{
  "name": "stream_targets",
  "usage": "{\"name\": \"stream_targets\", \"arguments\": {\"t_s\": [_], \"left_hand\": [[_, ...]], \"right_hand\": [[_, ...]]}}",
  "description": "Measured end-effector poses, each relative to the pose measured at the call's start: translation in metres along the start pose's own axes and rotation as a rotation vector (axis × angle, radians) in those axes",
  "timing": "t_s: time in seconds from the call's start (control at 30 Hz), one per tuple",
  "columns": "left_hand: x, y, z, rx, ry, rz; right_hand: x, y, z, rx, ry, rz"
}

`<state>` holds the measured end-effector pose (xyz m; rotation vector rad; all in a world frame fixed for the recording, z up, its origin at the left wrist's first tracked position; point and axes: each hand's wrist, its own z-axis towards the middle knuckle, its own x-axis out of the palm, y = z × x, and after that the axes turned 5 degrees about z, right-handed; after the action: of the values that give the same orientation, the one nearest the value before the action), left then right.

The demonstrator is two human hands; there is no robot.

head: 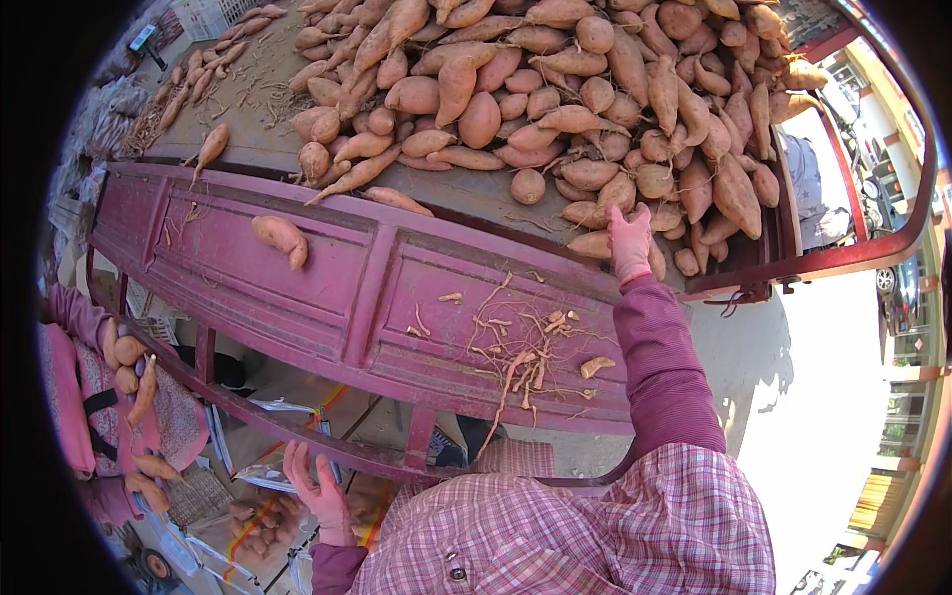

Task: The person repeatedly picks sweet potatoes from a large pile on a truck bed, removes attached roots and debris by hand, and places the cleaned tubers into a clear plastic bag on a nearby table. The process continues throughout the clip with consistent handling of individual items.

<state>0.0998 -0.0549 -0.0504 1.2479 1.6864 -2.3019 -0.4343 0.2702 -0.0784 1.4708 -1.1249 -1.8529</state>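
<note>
My right hand (631, 238), in a pink glove, reaches to the front edge of a big heap of sweet potatoes (480, 119). Its visible fingertips are apart against the nearest roots, and no sweet potato shows in its grip. My left hand (321, 494), gloved in pink too, is raised with spread fingers near the lower rail, holding nothing. Between the hands and the heap slopes the lowered red metal side panel (297, 312) of a cargo bed. One curved sweet potato (280, 236) lies on it, with broken root ends and thin rootlets (532, 357) scattered nearer my right arm.
At left a co-worker (97, 394) holds several sweet potatoes in both hands. Below the rail (282, 428) stand clear bags (260, 520) with sweet potatoes inside. A red tubular frame (840, 260) borders the bed at right. A white plastic crate (199, 18) is at the far left.
</note>
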Motion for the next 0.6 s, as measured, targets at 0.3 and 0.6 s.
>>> {"name": "stream_targets", "arguments": {"t_s": [0.3,0.6], "left_hand": [[0.073,-0.064,0.030,0.015,0.446,-0.270],[0.130,-0.110,0.042,-0.300,0.824,-0.579]], "right_hand": [[-0.005,-0.006,0.026,0.048,-0.026,-0.055],[-0.087,0.025,-0.138,0.581,0.881,1.378]]}}
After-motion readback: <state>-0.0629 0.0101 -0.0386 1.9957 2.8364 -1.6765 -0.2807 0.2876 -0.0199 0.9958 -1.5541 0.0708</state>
